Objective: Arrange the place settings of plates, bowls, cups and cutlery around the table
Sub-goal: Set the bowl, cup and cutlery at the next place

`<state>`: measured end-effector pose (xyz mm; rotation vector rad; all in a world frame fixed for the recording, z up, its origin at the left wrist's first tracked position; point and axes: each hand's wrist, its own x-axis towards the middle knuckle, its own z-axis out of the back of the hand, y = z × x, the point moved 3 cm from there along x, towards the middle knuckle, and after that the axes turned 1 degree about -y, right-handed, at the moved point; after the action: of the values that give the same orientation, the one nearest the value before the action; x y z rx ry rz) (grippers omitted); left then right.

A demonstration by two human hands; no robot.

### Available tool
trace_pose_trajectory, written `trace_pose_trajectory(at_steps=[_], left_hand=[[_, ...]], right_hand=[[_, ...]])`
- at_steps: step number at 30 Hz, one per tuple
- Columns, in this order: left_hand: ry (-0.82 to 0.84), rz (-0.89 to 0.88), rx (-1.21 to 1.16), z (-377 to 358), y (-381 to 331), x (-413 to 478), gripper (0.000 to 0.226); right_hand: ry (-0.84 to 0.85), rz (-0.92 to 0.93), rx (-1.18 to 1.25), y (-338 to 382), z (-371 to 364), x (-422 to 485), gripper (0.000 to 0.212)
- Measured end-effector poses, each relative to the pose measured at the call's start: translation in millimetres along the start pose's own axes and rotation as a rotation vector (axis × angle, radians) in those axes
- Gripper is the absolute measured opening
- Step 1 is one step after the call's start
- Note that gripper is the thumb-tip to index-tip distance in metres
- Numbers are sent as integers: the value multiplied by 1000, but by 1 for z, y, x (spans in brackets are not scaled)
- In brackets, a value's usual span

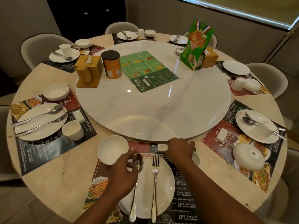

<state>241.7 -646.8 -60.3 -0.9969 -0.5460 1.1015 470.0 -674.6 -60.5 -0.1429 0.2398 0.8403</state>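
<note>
On the near edge of the round beige table lies a dark printed placemat carrying food photos and small white lettering; "maojiacai" and "9:00-00:00" can be read, the rest is too fine. On it sits a round white plate with red Chinese characters along its far rim. A steel spoon and a steel fork lie side by side on the plate, handles toward the person.

The left hand is over the spoon, fingers curled in and pinching it just below its bowl. A white bowl stands upright just beside that hand, overlapping the mat's far left corner.

The right hand lies knuckles up at the mat's far edge, above a white cup that is mostly hidden beneath the wrist. A small white rectangular packet touches its thumb side. I cannot tell whether this hand grips anything.

The red placemat on the right reads "MAO JIA CAI".

On the white marble turntable are a green menu sheet, an orange canister with a black lid, a wooden holder and a green standing pouch with gold Chinese characters and a red, white and blue ribbon print.
</note>
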Motion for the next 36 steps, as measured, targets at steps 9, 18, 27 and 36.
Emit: trace_pose_trajectory(at_steps=[9,18,27,36], left_hand=[[14,17,-45,3,7,1,56],[25,21,-60,1,3,0,60],[-9,5,-63,6,6,-5,60],[-68,-28,-13,0,3,-19,53]], right_hand=[[2,17,6,1,-2,1,37],[-93,60,48,-9,11,-10,35],[-105,-107,847,-111,7,-62,84],[-157,-95,953,-92,-36,-75,74]])
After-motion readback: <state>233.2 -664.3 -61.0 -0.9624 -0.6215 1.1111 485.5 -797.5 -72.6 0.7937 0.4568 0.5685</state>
